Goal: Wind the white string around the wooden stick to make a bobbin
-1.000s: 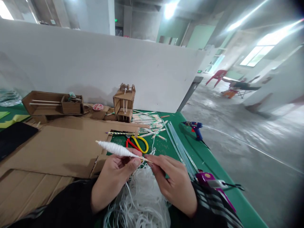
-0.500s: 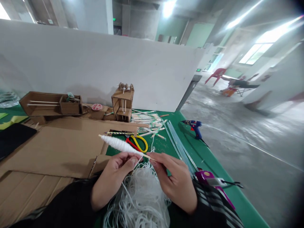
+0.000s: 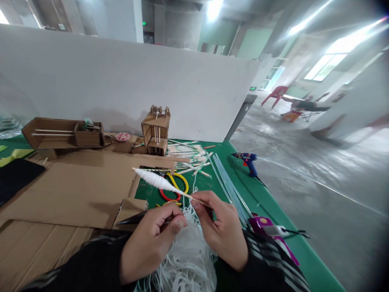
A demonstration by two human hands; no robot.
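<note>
Between the thumb and fingers of my right hand [image 3: 220,231] is the bare end of a thin wooden stick [image 3: 194,198]. White yarn wound on the stick [image 3: 156,179] forms a spindle shape, thick in the middle and tapering at both ends, pointing up and left. A strand runs down from it to my left hand [image 3: 154,239], whose thumb and forefinger are pinched on the yarn. Below and between both hands lies a loose tangled heap of white yarn [image 3: 191,259]. Scissors with red and yellow handles [image 3: 186,184] rest on the table just beyond the wound stick.
Cardboard sheets [image 3: 82,186] cover the table's left side. Behind stand a cardboard box with sticks [image 3: 156,134] and a longer cardboard tray [image 3: 57,140]. Wrapped chopsticks [image 3: 185,151], clear glue sticks [image 3: 226,182], a blue glue gun [image 3: 249,164] and a purple tool [image 3: 261,225] lie rightward.
My left hand has come off the wound yarn and moved down, drawing a strand below the stick. The wound stick has shifted slightly right, still in my right hand.
</note>
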